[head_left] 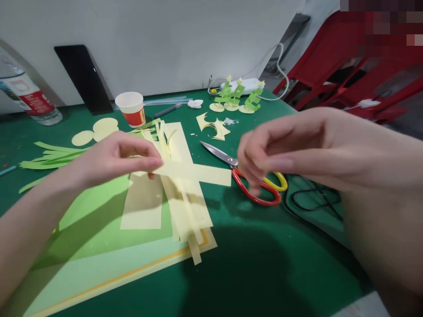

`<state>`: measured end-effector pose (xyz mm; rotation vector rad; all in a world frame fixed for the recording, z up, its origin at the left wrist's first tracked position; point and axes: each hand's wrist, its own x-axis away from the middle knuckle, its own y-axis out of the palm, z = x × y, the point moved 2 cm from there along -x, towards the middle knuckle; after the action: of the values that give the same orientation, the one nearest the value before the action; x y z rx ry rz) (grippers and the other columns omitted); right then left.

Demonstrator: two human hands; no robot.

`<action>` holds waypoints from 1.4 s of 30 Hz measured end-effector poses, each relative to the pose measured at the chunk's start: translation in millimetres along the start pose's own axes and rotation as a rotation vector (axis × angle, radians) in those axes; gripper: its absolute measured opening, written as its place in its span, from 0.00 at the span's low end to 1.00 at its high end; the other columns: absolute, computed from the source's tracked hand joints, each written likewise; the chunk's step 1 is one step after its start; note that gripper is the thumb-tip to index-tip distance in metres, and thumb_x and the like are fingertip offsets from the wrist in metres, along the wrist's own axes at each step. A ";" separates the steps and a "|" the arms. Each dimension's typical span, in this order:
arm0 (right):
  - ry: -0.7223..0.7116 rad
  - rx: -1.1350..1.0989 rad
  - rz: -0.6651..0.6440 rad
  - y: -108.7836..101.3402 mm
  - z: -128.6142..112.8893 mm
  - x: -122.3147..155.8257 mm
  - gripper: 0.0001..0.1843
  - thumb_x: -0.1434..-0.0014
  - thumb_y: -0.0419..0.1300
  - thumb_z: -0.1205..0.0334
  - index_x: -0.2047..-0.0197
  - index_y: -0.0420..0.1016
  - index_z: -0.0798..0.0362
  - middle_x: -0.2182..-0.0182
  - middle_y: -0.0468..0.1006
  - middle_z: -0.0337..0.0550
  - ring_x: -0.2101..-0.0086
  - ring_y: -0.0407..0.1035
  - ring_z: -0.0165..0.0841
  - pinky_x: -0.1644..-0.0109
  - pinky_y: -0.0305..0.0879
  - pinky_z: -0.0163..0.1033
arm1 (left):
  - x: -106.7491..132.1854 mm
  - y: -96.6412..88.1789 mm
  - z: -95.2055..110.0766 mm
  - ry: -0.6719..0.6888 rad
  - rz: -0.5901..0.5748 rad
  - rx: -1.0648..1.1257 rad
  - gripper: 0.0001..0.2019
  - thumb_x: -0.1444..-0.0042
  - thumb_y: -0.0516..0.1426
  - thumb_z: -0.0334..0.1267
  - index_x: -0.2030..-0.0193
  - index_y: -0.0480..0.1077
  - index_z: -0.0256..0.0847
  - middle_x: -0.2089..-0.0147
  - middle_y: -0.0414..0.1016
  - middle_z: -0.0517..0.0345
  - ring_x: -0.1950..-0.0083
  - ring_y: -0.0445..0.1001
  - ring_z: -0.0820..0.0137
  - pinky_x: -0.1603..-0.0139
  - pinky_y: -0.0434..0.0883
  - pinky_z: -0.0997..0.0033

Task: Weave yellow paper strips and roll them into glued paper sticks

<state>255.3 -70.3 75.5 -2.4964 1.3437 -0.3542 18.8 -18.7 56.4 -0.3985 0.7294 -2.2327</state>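
Note:
My left hand (pixel 122 156) pinches one end of a flat, pale yellow paper strip (pixel 211 174) between thumb and fingers. The strip points right, over more pale yellow strips (pixel 185 207) and a wider sheet of the same colour. To the right, my right hand (pixel 264 154) hovers with fingers loosely bent and nothing visible in it. Beneath it, scissors (pixel 236 169) with one red and one yellow handle loop lie on the green table; my fingers partly cover the handles. Whether they touch the scissors I cannot tell.
Green sheets (pixel 95 220) and green strips (pixel 56 156) lie at left, near yellow paper discs (pixel 105 127). Behind stand a paper cup (pixel 130 108), a phone (pixel 84 79) and a bottle (pixel 31 94). Small green paper pieces on discs (pixel 236 97) stand near a power strip; black cable (pixel 313 198) lies right.

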 end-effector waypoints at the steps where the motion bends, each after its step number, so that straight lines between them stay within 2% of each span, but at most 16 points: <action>1: -0.085 0.127 0.174 2.1 -2.2 -0.2 0.05 0.48 0.58 0.65 0.74 0.70 0.50 0.76 0.74 0.36 0.74 0.70 0.26 0.71 0.67 0.32 | 1.0 5.8 4.7 0.004 0.035 -0.083 0.07 0.50 0.59 0.38 0.76 0.73 0.41 0.74 0.75 0.63 0.73 0.71 0.75 0.73 0.64 0.81; 2: -0.175 0.264 0.334 6.3 -4.0 -0.5 0.03 0.48 0.58 0.66 0.73 0.71 0.50 0.73 0.75 0.37 0.71 0.70 0.27 0.67 0.68 0.32 | 2.4 13.4 10.0 0.030 0.039 -0.146 0.06 0.49 0.58 0.38 0.73 0.75 0.42 0.74 0.76 0.64 0.74 0.70 0.77 0.75 0.63 0.81; 3: -0.255 0.400 0.434 12.8 -5.0 -1.4 0.03 0.47 0.57 0.67 0.71 0.71 0.51 0.71 0.76 0.38 0.68 0.70 0.28 0.64 0.68 0.33 | 4.1 20.9 15.5 0.077 0.075 -0.196 0.06 0.48 0.58 0.38 0.72 0.75 0.42 0.75 0.75 0.65 0.77 0.68 0.78 0.77 0.62 0.82; 5: -0.337 0.624 0.483 28.1 -2.9 -4.9 0.04 0.47 0.57 0.68 0.69 0.72 0.52 0.68 0.77 0.40 0.65 0.71 0.31 0.61 0.67 0.35 | 8.2 35.1 23.6 0.153 0.149 -0.275 0.08 0.45 0.56 0.37 0.72 0.74 0.40 0.77 0.75 0.65 0.79 0.67 0.80 0.78 0.61 0.82; 7: -0.372 0.712 0.448 40.4 1.9 -8.3 0.05 0.46 0.56 0.67 0.68 0.73 0.52 0.68 0.78 0.40 0.64 0.71 0.32 0.62 0.67 0.36 | 11.9 46.7 27.4 0.219 0.161 -0.363 0.11 0.43 0.54 0.37 0.72 0.73 0.38 0.79 0.74 0.64 0.81 0.65 0.80 0.79 0.59 0.81; 9: -0.372 0.703 0.393 47.3 6.9 -10.2 0.07 0.46 0.55 0.67 0.69 0.74 0.53 0.69 0.77 0.39 0.66 0.71 0.31 0.64 0.66 0.35 | 14.6 53.4 28.1 0.273 0.160 -0.438 0.13 0.41 0.52 0.38 0.72 0.73 0.37 0.81 0.72 0.64 0.83 0.63 0.80 0.80 0.57 0.79; 12: -0.332 0.699 0.321 50.3 11.2 -10.3 0.09 0.45 0.54 0.68 0.72 0.75 0.54 0.71 0.77 0.39 0.68 0.70 0.30 0.66 0.65 0.34 | 17.3 56.7 26.8 0.333 0.178 -0.527 0.14 0.40 0.51 0.36 0.74 0.71 0.36 0.82 0.68 0.64 0.83 0.60 0.80 0.80 0.55 0.78; 14: -0.361 0.761 0.306 50.7 11.3 -9.5 0.10 0.44 0.53 0.69 0.73 0.75 0.55 0.71 0.78 0.40 0.68 0.71 0.31 0.66 0.65 0.35 | 18.6 57.7 25.3 0.353 0.190 -0.575 0.14 0.40 0.50 0.36 0.73 0.71 0.36 0.82 0.68 0.63 0.82 0.60 0.79 0.80 0.55 0.77; 17: -0.504 0.906 0.302 52.7 10.2 -9.3 0.14 0.43 0.51 0.70 0.75 0.75 0.55 0.72 0.78 0.41 0.69 0.71 0.31 0.55 0.65 0.41 | 20.4 60.7 22.3 0.341 0.188 -0.643 0.14 0.39 0.49 0.38 0.72 0.71 0.37 0.81 0.68 0.62 0.82 0.59 0.77 0.80 0.53 0.75; 19: -0.559 0.943 0.290 54.2 10.6 -10.8 0.14 0.43 0.51 0.72 0.76 0.74 0.55 0.72 0.78 0.41 0.70 0.70 0.30 0.46 0.60 0.45 | 21.7 62.7 21.4 0.334 0.185 -0.653 0.15 0.39 0.49 0.38 0.72 0.71 0.37 0.82 0.68 0.62 0.82 0.60 0.76 0.80 0.54 0.75; 22: -0.516 0.824 0.268 54.4 12.1 -14.0 0.10 0.46 0.53 0.71 0.74 0.73 0.55 0.72 0.78 0.39 0.70 0.70 0.28 0.45 0.59 0.42 | 23.8 63.9 23.3 0.352 0.197 -0.625 0.16 0.38 0.48 0.36 0.73 0.71 0.37 0.83 0.66 0.63 0.83 0.60 0.77 0.81 0.54 0.76; 24: -0.450 0.712 0.264 54.0 12.8 -15.5 0.07 0.47 0.55 0.70 0.73 0.73 0.55 0.73 0.77 0.38 0.70 0.69 0.28 0.52 0.64 0.38 | 24.9 63.1 25.7 0.365 0.228 -0.642 0.16 0.39 0.48 0.36 0.75 0.70 0.36 0.84 0.65 0.63 0.84 0.58 0.77 0.82 0.53 0.76; 27: -0.392 0.612 0.276 54.7 13.0 -16.2 0.06 0.48 0.55 0.70 0.73 0.72 0.55 0.73 0.77 0.38 0.70 0.68 0.28 0.63 0.63 0.34 | 26.1 62.0 28.1 0.387 0.264 -0.690 0.17 0.38 0.48 0.38 0.76 0.69 0.36 0.84 0.65 0.62 0.84 0.58 0.77 0.83 0.52 0.75; 35: -0.272 0.513 0.197 54.7 13.4 -14.0 0.04 0.52 0.55 0.71 0.75 0.69 0.55 0.74 0.74 0.36 0.72 0.66 0.25 0.68 0.60 0.31 | 27.5 64.2 31.2 0.382 0.246 -0.701 0.16 0.39 0.49 0.35 0.78 0.67 0.36 0.85 0.62 0.64 0.85 0.56 0.78 0.83 0.49 0.75; 38: -0.220 0.456 0.162 47.9 9.5 -12.9 0.05 0.52 0.55 0.70 0.76 0.69 0.54 0.74 0.74 0.35 0.73 0.65 0.25 0.69 0.59 0.30 | 27.1 55.6 36.2 0.351 0.236 -0.661 0.16 0.39 0.49 0.37 0.77 0.69 0.36 0.86 0.62 0.64 0.85 0.56 0.79 0.83 0.51 0.76; 42: -0.141 0.453 0.188 31.3 5.4 -13.3 0.05 0.52 0.55 0.70 0.77 0.68 0.53 0.77 0.72 0.35 0.75 0.64 0.24 0.70 0.58 0.31 | 27.6 33.6 37.9 0.257 0.234 -0.583 0.17 0.43 0.53 0.45 0.79 0.69 0.40 0.87 0.65 0.66 0.87 0.55 0.80 0.83 0.52 0.76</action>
<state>225.9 -74.8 58.1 -1.9721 1.2631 -0.3825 37.1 -72.3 67.5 -0.2820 1.4926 -1.8397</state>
